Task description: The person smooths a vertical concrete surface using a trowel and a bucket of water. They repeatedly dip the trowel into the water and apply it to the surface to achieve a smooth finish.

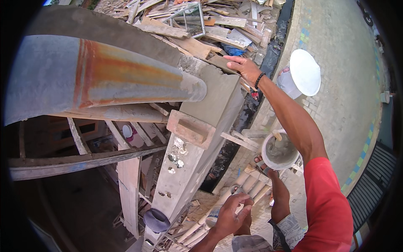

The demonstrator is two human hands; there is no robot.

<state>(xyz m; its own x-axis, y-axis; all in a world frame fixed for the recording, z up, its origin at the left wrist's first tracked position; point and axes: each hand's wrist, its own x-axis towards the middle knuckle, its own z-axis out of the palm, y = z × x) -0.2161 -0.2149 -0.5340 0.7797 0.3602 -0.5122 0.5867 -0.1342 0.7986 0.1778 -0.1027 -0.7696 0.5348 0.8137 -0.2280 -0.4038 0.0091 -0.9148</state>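
Note:
My right hand (244, 69) is stretched out at the far end of a concrete ledge (210, 103), fingers extended over a flat brownish board (222, 64) at its edge. A dark bead bracelet circles that wrist. My left hand (231, 213) hangs low above the bamboo poles, fingers loosely curled and apart, with no held thing visible. Between the hands, a reddish plastering float (191, 129) with a block handle lies on the ledge. Below my right forearm, a bucket (265, 154) contains grey mortar and a tool with a pale wooden handle (277, 135).
A large rust-stained pipe (126, 75) meets the ledge from the left. Bamboo poles (247, 185) lie under my feet, high over paving. Beyond are scrap timber (218, 31), a dark drain (277, 46) and a white bucket (289, 84). A grey rounded object (156, 220) rests on the ledge's near end.

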